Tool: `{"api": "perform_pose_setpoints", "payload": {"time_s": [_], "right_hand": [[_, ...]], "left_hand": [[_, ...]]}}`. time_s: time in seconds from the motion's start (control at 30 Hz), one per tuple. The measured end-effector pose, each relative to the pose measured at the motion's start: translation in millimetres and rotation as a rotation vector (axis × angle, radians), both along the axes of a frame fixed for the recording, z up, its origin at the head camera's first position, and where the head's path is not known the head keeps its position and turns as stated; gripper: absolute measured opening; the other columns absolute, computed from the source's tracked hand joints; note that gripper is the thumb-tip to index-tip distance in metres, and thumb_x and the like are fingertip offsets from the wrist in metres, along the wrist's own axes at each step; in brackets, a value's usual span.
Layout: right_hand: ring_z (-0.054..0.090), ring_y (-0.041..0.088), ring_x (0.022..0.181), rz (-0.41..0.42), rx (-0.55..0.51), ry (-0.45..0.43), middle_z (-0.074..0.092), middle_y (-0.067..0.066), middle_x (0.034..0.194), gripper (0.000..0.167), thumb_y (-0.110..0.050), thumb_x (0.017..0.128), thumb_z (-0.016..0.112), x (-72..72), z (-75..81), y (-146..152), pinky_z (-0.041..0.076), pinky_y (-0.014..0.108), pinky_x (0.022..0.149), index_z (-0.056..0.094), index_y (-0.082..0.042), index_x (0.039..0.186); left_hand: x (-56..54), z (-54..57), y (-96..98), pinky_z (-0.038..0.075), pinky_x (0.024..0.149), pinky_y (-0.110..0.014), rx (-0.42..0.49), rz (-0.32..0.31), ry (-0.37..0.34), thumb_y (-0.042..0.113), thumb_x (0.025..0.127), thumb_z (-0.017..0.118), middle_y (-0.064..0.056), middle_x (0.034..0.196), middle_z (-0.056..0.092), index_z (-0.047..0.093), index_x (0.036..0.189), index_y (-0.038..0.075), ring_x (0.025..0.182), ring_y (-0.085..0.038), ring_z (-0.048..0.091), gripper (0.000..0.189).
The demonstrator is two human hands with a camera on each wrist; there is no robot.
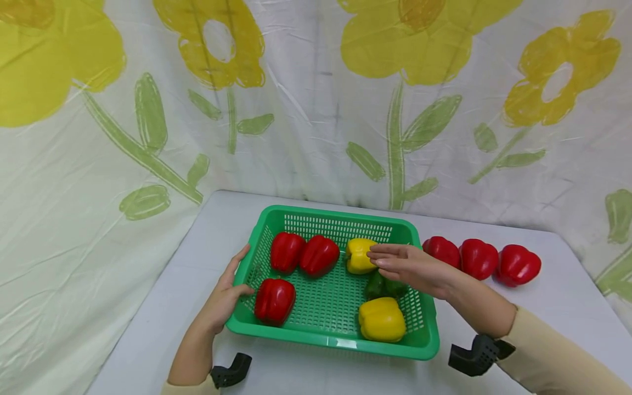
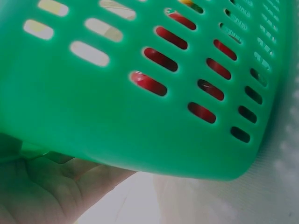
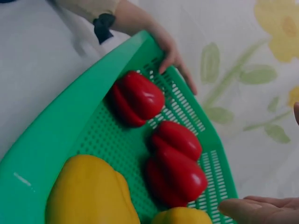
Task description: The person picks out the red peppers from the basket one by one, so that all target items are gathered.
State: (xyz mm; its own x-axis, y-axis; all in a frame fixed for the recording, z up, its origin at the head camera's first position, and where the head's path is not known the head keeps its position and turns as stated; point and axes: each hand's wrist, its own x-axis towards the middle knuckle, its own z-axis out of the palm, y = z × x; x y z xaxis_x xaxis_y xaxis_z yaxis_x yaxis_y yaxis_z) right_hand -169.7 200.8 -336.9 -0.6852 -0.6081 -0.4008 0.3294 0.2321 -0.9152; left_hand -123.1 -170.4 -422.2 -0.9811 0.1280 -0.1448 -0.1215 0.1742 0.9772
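Observation:
A green plastic basket (image 1: 340,214) with perforated sides stands on the table. My left hand (image 1: 223,300) grips its left rim, thumb over the inner side and fingers along the outside. Over the basket's right part, my right hand (image 1: 415,269) is held with straight fingers and nothing in it. Its fingertips overlap the far yellow bell pepper (image 1: 357,255) in the head view. Below that hand lies a dark green pepper (image 1: 376,286), partly hidden. The near right corner holds another yellow bell pepper (image 1: 382,319). Three red bell peppers (image 3: 138,98) lie toward the left side.
Three more red bell peppers (image 1: 479,259) sit in a row on the white table (image 1: 553,307), right of the basket; the leftmost is partly covered by the right hand. A flower-printed cloth (image 1: 306,137) hangs behind and to the left of the table.

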Motion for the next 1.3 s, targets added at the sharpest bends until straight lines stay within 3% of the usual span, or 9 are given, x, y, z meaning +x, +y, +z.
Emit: {"api": "perform_pose_setpoints", "payload": {"time_s": [0.33, 0.57, 0.83, 1.3], "right_hand": [[0.036, 0.026, 0.132, 0.041, 0.0, -0.035, 0.022, 0.023, 0.151, 0.074, -0.028, 0.091, 0.056, -9.4, -8.3, -26.7, 0.032, 0.036, 0.108, 0.019, 0.006, 0.145], [0.027, 0.035, 0.137, 0.092, 0.012, -0.041, 0.024, 0.021, 0.151, 0.074, -0.031, 0.09, 0.058, -14.5, -14.8, -42.1, 0.02, 0.048, 0.112, 0.023, 0.006, 0.144], [0.027, 0.035, 0.138, 0.117, 0.048, -0.072, 0.026, 0.02, 0.15, 0.075, -0.034, 0.087, 0.062, -18.0, -25.2, -64.6, 0.022, 0.048, 0.111, 0.028, 0.006, 0.142], [0.037, 0.034, 0.134, 0.111, 0.095, -0.138, 0.04, 0.017, 0.144, 0.06, -0.023, 0.091, 0.057, -25.0, -41.9, -97.4, 0.028, 0.046, 0.109, 0.035, 0.005, 0.14]], "left_hand": [[0.4, 1.3, -0.3, 0.038, 0.097, -0.045, 0.002, -0.001, -0.006, -0.007, 0.08, 0.042, -0.007, 0.156, 0.01, 0.016, 0.149, 0.029, 0.137, -0.035, 0.023, 0.082], [0.9, 2.9, 0.2, 0.038, 0.098, -0.047, -0.003, 0.003, -0.009, -0.007, 0.08, 0.042, -0.007, 0.156, 0.01, 0.016, 0.149, 0.029, 0.138, -0.035, 0.021, 0.082], [1.3, 2.5, -0.3, 0.035, 0.099, -0.048, -0.005, 0.002, -0.001, -0.008, 0.08, 0.042, -0.006, 0.156, 0.009, 0.016, 0.149, 0.028, 0.139, -0.033, 0.018, 0.083], [-0.5, 0.7, -0.4, 0.034, 0.1, -0.048, -0.005, 0.002, -0.001, -0.008, 0.078, 0.043, -0.004, 0.156, 0.009, 0.017, 0.149, 0.029, 0.139, -0.031, 0.018, 0.084]]}}
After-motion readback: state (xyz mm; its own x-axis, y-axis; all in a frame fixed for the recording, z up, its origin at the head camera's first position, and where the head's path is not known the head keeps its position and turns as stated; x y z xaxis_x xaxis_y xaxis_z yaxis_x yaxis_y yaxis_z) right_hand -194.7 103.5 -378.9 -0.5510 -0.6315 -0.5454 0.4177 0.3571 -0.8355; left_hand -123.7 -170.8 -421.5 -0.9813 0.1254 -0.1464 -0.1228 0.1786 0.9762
